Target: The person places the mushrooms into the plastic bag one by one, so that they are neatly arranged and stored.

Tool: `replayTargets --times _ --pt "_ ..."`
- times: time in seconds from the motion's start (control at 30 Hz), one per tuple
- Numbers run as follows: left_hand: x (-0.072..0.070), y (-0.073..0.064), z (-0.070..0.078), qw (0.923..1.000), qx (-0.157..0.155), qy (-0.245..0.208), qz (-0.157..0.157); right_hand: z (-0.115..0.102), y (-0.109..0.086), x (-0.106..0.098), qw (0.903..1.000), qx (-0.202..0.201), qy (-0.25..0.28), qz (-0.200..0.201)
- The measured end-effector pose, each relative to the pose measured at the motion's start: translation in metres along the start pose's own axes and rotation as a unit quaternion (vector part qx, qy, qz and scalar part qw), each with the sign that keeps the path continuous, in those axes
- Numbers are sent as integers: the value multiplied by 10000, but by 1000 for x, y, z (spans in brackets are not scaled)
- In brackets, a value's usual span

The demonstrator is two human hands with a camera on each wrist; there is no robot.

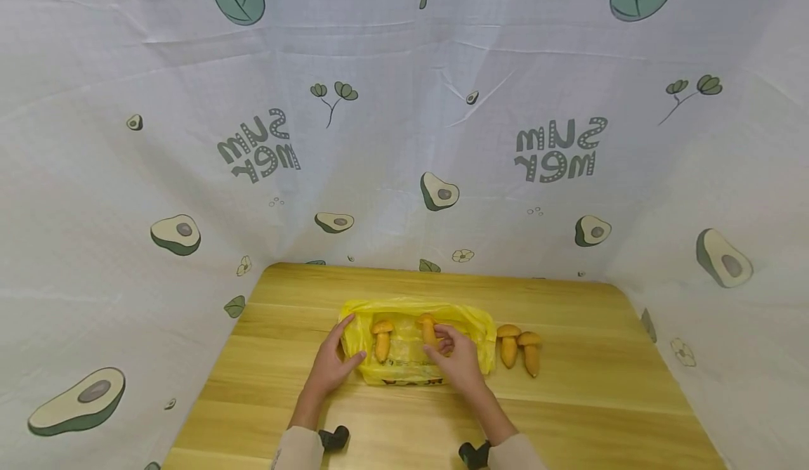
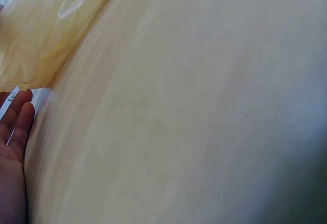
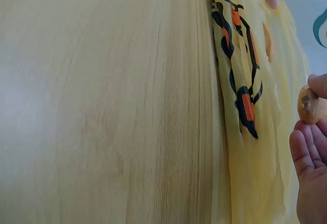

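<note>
A yellow plastic bag [image 1: 404, 373] lies with its mouth spread wide, and one orange-brown mushroom [image 1: 382, 343] rests inside it on the left. My right hand [image 1: 458, 361] pinches another mushroom [image 1: 428, 329] between thumb and fingers over the bag's right half. In the right wrist view, that mushroom's stem end [image 3: 308, 105] shows at the fingertips. At the bag's left edge is my left hand [image 1: 331, 364], thumb and fingers spread apart and touching the plastic. The left wrist view shows its extended fingers [image 2: 23, 127] beside the bag [image 2: 41, 35].
Two more mushrooms [image 1: 508, 347] [image 1: 531, 355] lie side by side on the wooden table [image 1: 600, 400], just right of the bag. A white cloth [image 1: 379, 140] printed with avocados and leaves hangs behind and around the table.
</note>
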State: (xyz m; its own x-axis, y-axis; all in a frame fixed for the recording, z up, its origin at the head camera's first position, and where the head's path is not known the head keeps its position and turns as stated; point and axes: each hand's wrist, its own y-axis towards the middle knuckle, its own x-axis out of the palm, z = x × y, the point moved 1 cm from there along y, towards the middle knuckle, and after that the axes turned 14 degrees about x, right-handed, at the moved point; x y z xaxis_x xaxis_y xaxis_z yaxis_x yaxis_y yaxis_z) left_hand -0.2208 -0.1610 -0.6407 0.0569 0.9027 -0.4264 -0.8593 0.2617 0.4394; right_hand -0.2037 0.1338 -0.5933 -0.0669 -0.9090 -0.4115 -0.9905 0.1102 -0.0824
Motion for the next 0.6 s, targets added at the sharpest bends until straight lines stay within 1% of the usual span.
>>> replayTargets --times 0.23,0.43,0.5,0.6 --pt "-1 0 -1 9999 86 118 12 -7 2 12 9998 49 -40 -181" --pt "-1 1 -2 10000 29 74 -2 -7 5 22 9993 128 -242 -245" --pt "-1 1 -3 10000 18 77 -20 -6 6 25 9992 200 -234 -274" --pt "-1 0 -3 9999 4 91 -43 -6 5 29 9989 188 -242 -343"
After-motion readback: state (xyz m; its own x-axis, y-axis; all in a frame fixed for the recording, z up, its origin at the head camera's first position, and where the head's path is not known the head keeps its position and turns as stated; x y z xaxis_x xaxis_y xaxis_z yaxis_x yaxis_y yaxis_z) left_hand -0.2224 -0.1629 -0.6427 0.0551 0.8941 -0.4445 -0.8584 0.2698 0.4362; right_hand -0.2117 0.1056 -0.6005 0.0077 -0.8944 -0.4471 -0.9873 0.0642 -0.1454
